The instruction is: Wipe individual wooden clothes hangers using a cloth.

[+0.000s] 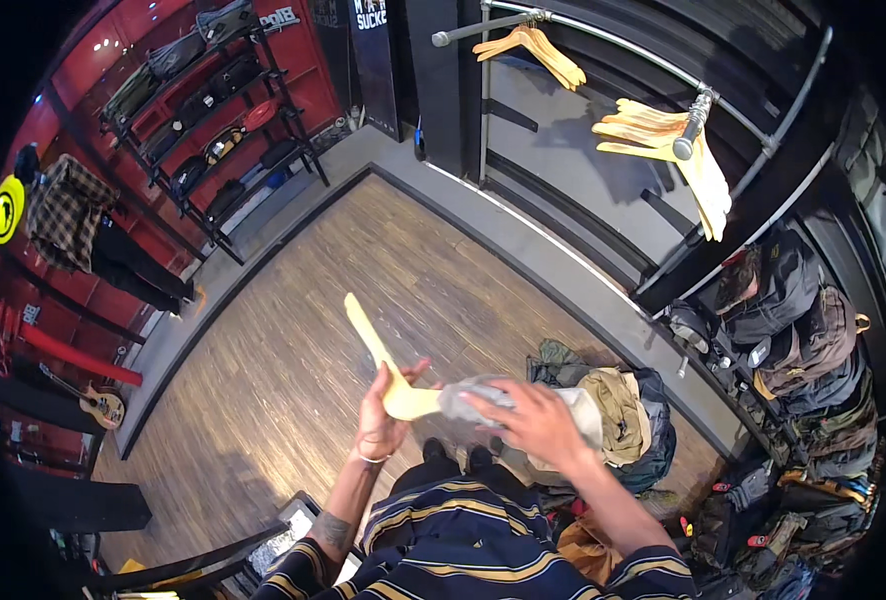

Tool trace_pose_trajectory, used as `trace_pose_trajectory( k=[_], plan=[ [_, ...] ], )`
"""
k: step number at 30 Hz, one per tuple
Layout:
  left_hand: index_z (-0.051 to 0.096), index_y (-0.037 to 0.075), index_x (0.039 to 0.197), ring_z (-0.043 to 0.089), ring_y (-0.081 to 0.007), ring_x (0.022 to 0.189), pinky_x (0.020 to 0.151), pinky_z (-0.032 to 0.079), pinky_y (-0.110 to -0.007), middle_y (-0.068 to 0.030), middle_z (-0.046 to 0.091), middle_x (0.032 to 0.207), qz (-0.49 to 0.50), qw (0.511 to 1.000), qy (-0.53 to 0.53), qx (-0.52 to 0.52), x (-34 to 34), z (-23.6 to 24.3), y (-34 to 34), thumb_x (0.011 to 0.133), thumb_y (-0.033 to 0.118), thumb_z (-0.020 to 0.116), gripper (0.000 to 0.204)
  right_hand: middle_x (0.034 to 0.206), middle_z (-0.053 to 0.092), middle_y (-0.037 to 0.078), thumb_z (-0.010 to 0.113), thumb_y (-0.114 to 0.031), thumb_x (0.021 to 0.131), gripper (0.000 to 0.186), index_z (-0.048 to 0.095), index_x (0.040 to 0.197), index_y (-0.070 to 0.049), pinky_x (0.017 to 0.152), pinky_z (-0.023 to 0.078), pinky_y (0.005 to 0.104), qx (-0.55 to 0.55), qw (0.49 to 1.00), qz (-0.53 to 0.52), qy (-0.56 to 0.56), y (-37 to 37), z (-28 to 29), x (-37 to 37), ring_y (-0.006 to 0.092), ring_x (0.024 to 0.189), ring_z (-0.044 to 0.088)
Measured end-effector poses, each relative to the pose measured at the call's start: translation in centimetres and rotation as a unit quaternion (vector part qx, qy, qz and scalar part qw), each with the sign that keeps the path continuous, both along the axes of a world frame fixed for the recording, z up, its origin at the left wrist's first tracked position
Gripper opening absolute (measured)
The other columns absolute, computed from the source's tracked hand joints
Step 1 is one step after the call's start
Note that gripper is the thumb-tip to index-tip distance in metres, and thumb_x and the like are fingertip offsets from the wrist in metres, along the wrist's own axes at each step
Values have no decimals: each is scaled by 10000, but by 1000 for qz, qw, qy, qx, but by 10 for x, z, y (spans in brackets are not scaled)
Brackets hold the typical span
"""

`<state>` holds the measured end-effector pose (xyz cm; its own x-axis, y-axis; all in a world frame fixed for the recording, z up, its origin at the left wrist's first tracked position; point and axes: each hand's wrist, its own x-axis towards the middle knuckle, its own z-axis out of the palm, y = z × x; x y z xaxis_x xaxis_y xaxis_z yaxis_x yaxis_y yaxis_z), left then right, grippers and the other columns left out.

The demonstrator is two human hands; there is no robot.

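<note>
A pale wooden clothes hanger (365, 328) is held in front of my body, one arm slanting up toward the far left. My left hand (383, 412) is closed around its middle, with some fingers showing behind the wood. Grey cloth (460, 398) covers the hanger's other arm. My right hand (535, 425) grips this cloth from above, slightly blurred. Off-white fabric (585, 412) shows just beyond the right hand; whether it joins the grey cloth I cannot tell.
A pile of folded clothes (618, 405) lies at right. Wooden hangers (653, 130) hang on a metal rail (618, 55) at the far right. Backpacks (798, 350) line the right side. A shelf rack (213, 120) and a dressed mannequin (78, 215) stand at left, above the wood floor (293, 300).
</note>
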<state>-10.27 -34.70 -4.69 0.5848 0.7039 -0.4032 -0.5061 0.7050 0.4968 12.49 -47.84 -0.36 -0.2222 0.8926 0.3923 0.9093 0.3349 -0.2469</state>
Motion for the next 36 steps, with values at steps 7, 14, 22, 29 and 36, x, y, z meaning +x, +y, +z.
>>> trace_pose_trajectory(
  k=[7,14,22,29,36],
  plan=[
    [581,-53,1175,494,-487,1298,1107,414,-535,-286,449,1468,-37,998,51,-12,-24,-18,4,1055,473,373,578,1064,675,110,780,-336,828,504,645,1287,-175,682,566,375,-72,992,-96,49,-33,-30,37,287,781,700],
    [230,-64,1451,509,-297,1259,1153,293,-428,-263,568,1167,122,417,546,716,-33,7,6,880,375,682,850,681,639,24,694,-176,891,195,706,934,14,574,450,270,-56,849,-239,468,-30,-20,46,93,592,560],
    [432,-31,1393,637,-222,835,835,510,-380,-73,663,872,-292,747,428,416,-46,-12,11,961,736,342,884,761,707,176,751,-217,854,240,719,957,-3,614,529,359,-11,911,-228,343,-17,-6,53,293,661,711],
    [576,13,1243,485,-92,505,442,367,-259,-62,549,692,-210,926,164,267,-27,22,-6,1031,652,177,782,904,689,178,736,-189,860,244,681,1017,-11,728,504,394,113,907,-352,203,-1,-26,38,336,799,670],
    [667,17,1137,610,-125,709,657,498,-262,-60,679,892,-90,863,290,404,8,-3,-4,1088,475,320,576,1356,619,64,690,-151,810,353,692,1163,-150,1036,403,509,109,983,-82,127,32,-22,-51,300,1277,548]
  ],
)
